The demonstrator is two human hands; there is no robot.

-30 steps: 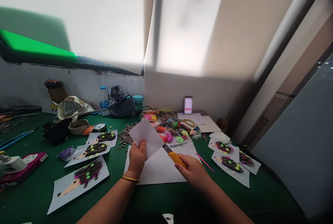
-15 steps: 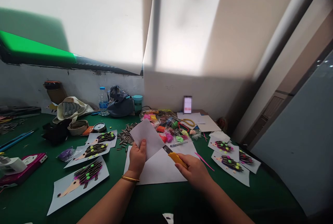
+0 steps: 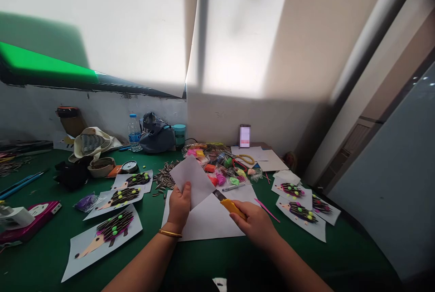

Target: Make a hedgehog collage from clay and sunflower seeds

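My left hand is closed on a white sheet of paper, thumb on top, and holds it tilted up off the table. My right hand grips a yellow utility knife. The knife's dark tip meets the right edge of the raised sheet; whether it is cutting there I cannot tell. Under both hands lies a larger white sheet, flat on the green table. A pink stick-like tool lies just beyond my right hand, and a pen rests behind the knife.
Hedgehog pictures on card lie at left and right. Behind the sheets are a heap of sunflower seeds, bags of coloured clay and yellow-handled scissors. A phone, water bottle and bag stand along the wall.
My right hand and the utility knife have shifted very slightly. The left hand and the raised sheet look unchanged.
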